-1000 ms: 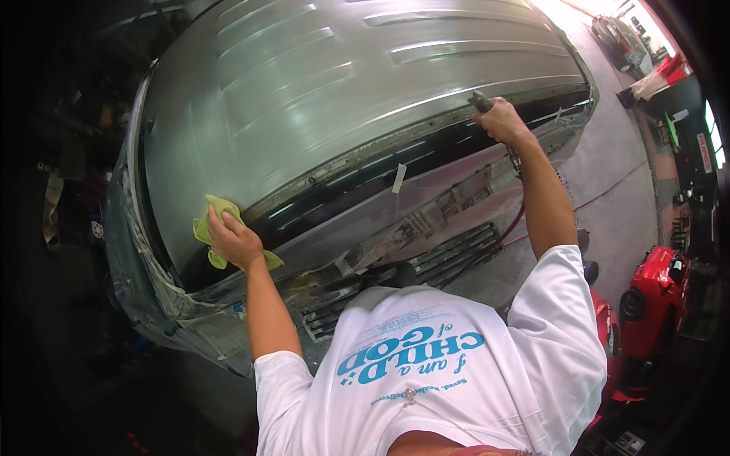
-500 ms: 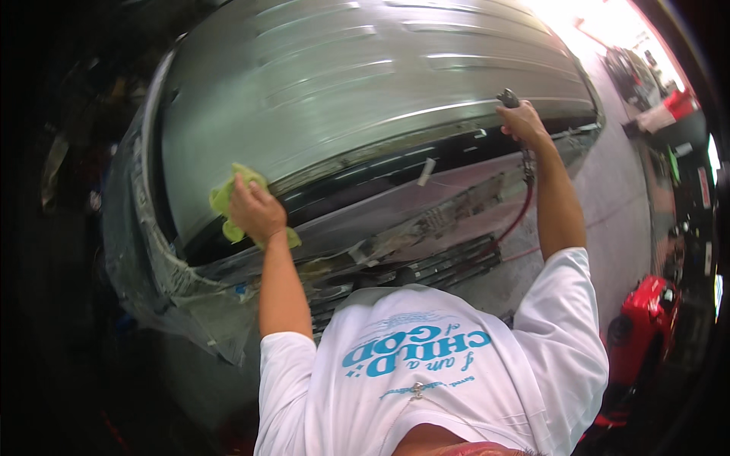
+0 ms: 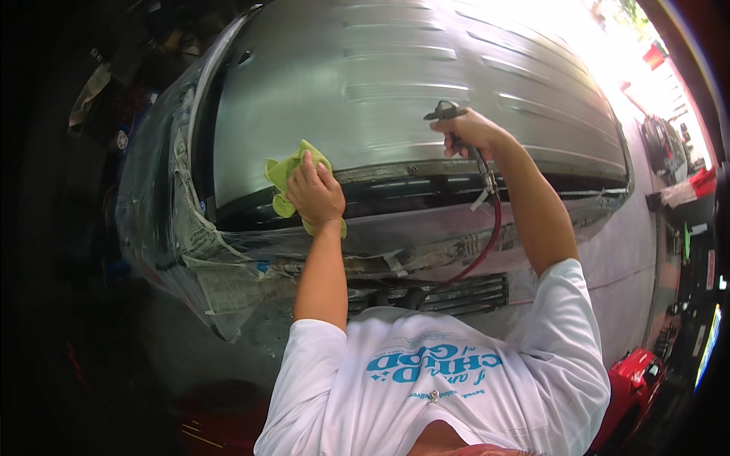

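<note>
My left hand presses a yellow-green cloth against the near edge of a bare grey metal vehicle roof, toward its left end. Part of the cloth sticks out beyond my fingers and below my palm. In my right hand is a dark air blow gun, gripped by its handle and held over the roof with its front end toward the left. A red hose hangs from the metal fitting under the gun and curves down toward my chest.
Clear plastic sheeting and taped paper cover the vehicle's sides below a glossy black strip. A slatted dark rack stands near my chest. A red car is at lower right, beside grey floor.
The whole view has shifted. My left hand has slid right along the roof edge with the cloth. My right hand has moved left with the blow gun, so both hands are closer together.
</note>
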